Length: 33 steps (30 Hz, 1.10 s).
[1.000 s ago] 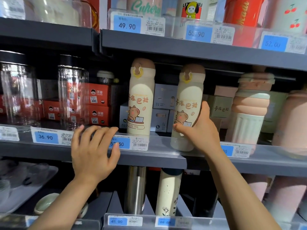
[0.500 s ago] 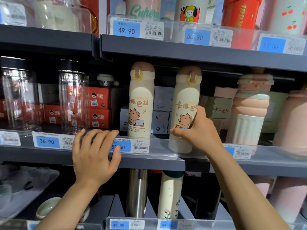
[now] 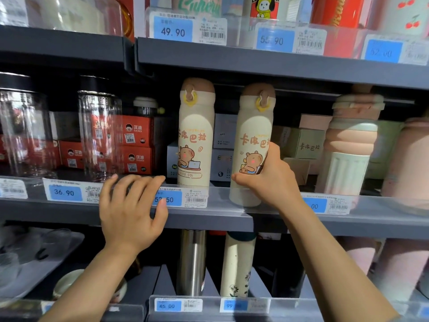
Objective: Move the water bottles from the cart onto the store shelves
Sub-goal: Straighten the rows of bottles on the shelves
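- Right hand (image 3: pixel 270 180): fingers and thumb wrapped round the lower half of a cream capybara bottle (image 3: pixel 253 145), upright on the middle shelf (image 3: pixel 209 217), base just behind the clear price rail.
- Second matching bottle (image 3: pixel 196 140): upright just to the left, apart from the first, untouched.
- Left hand (image 3: pixel 130 212): fingers straight and spread, resting against the shelf's front edge, thumb over the blue price tag (image 3: pixel 168 199).
- Clear glass jars (image 3: pixel 99 135): further left on the same shelf, red boxes behind.
- Pink ribbed bottle (image 3: pixel 348 145): to the right.
- Steel flask (image 3: pixel 191 261): on the shelf below.
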Tool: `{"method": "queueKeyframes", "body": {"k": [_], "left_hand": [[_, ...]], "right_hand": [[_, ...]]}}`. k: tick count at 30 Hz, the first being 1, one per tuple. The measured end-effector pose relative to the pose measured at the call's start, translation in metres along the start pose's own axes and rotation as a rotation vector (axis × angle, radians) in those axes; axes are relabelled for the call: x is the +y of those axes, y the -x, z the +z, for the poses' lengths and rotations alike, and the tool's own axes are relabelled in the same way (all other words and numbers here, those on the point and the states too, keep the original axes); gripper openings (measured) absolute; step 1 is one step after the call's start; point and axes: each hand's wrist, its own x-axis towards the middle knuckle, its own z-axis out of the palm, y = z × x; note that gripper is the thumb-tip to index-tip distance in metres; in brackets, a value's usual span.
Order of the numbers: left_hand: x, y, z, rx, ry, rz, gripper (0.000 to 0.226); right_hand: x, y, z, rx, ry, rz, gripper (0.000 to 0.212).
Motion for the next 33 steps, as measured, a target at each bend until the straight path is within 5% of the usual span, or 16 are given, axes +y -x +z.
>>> {"method": "queueKeyframes", "body": {"k": [7, 11, 15, 20, 25, 27, 30, 33], "left_hand": [[0.000, 0.001, -0.006, -0.078, 0.012, -0.031, 0.046], [0.009, -0.001, -0.016, -0.120, 0.029, -0.112, 0.048], [0.071, -0.007, -0.023, -0.092, 0.210, -0.069, 0.047], [0.182, -0.023, -0.009, -0.103, 0.355, 0.182, 0.047], [0.221, -0.025, 0.015, -0.187, 0.225, 0.105, 0.053], [0.221, -0.024, 0.020, -0.161, 0.183, 0.134, 0.052], [0.220, -0.024, 0.025, -0.090, 0.147, 0.170, 0.049], [0.223, -0.024, 0.026, -0.058, 0.116, 0.163, 0.047]], "right_hand": [[0.006, 0.018, -0.014, 0.090, 0.024, -0.127, 0.107], [0.032, 0.036, -0.049, 0.333, 0.038, -0.283, 0.081], [0.073, 0.038, -0.080, 0.489, -0.050, -0.149, 0.071], [0.114, 0.027, -0.112, 0.382, -0.096, 0.007, 0.085], [0.133, -0.008, -0.136, 0.047, -0.220, 0.085, 0.106], [0.136, -0.016, -0.139, -0.064, -0.321, 0.096, 0.092], [0.140, -0.020, -0.135, -0.052, -0.331, 0.074, 0.075], [0.133, -0.018, -0.124, 0.031, -0.113, 0.083, 0.087]]}}
